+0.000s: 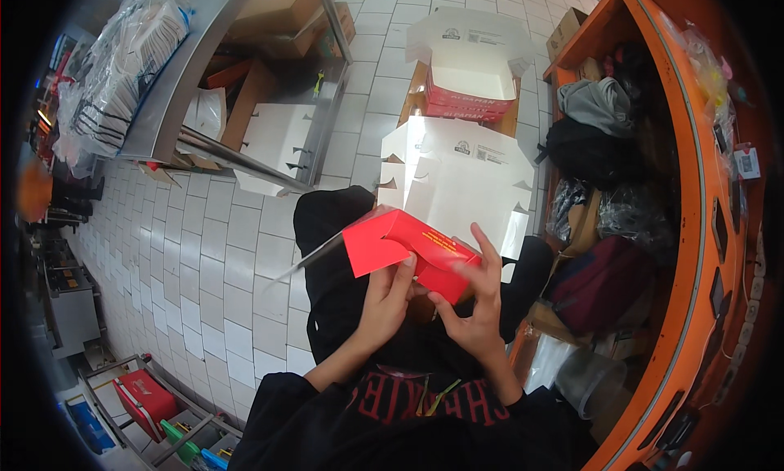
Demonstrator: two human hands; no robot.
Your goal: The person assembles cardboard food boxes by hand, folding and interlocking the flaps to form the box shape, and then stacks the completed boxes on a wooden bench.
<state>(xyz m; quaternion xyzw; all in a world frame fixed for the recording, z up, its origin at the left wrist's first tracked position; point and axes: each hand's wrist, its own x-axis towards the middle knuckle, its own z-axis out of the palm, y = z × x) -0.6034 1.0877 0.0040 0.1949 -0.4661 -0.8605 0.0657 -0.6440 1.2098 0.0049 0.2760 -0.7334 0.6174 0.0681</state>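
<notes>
The person's left hand (385,301) and right hand (476,308) are both clamped on a red cardboard box (404,251), partly folded, held up over the lap, the two hands close together on its lower edge. Just beyond it on the tiled floor (237,251) lies a stack of flat white box blanks (457,177), and farther off a carton of folded boxes (469,79). An orange shelf unit (694,226) curves along the right.
</notes>
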